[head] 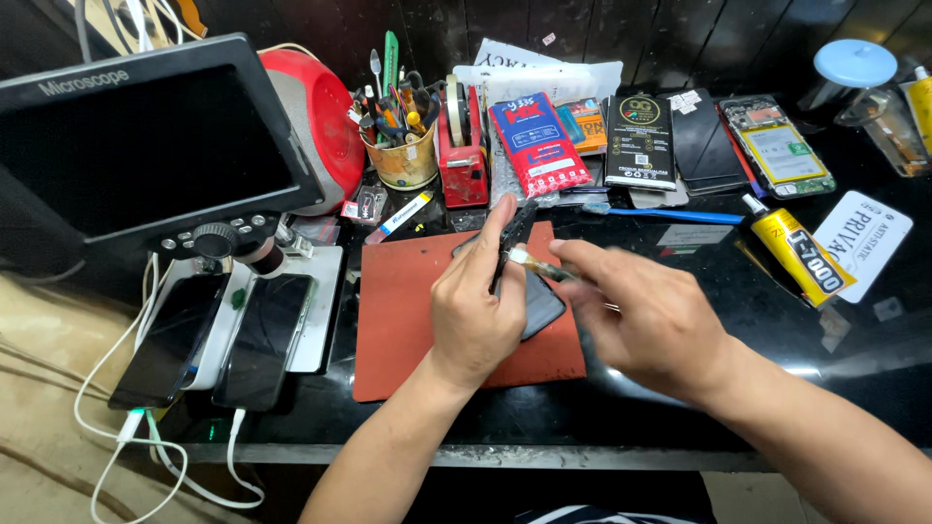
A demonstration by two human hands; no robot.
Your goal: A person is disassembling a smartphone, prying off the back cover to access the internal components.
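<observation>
Both hands (476,311) work near tool-filled cup (403,163).

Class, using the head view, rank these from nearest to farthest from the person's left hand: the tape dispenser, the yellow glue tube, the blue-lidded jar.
1. Tape dispenser: just behind the left hand.
2. Yellow glue tube: off to the right.
3. Blue-lidded jar: far right back corner.

Far left of the hands (573,311) stands a dark blank monitor screen (146,146). Beyond them lean a red-blue package (539,144) and a black package (640,141); to their right lies a yellow tube (801,254).
</observation>
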